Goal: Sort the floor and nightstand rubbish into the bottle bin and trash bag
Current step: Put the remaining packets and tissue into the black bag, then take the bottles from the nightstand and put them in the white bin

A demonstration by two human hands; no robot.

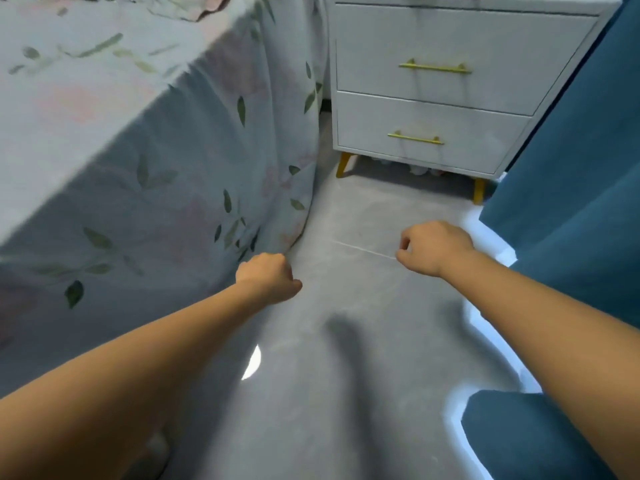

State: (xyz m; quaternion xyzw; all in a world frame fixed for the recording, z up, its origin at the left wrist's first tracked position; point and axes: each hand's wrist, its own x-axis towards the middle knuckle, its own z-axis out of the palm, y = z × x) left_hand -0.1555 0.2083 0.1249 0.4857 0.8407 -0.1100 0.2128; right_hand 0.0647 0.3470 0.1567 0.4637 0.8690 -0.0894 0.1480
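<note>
Both my hands are out in front of me over the grey floor [346, 306], and neither holds anything: my left hand [268, 277] is curled into a loose fist just beside the hanging edge of the floral bedspread [156, 174], and my right hand [434, 247] is curled too, thumb and fingers close but pinching nothing I can see, well short of the nightstand [433, 98]. The nightstand stands ahead with both drawers closed, the bed to its left and a blue curtain [571, 168] to its right. The floor between me and the nightstand shows no rubbish. Under the nightstand, between its yellow legs, there are some small pale lumps [419, 169]; they may be crumpled scraps, though the blur keeps me from being sure. The nightstand's top is cut off above, so I cannot tell what sits there. Neither the bottle bin nor the trash bag is in view. I judge the open floor done or nearly so, with the space under the nightstand and its top left to check.
</note>
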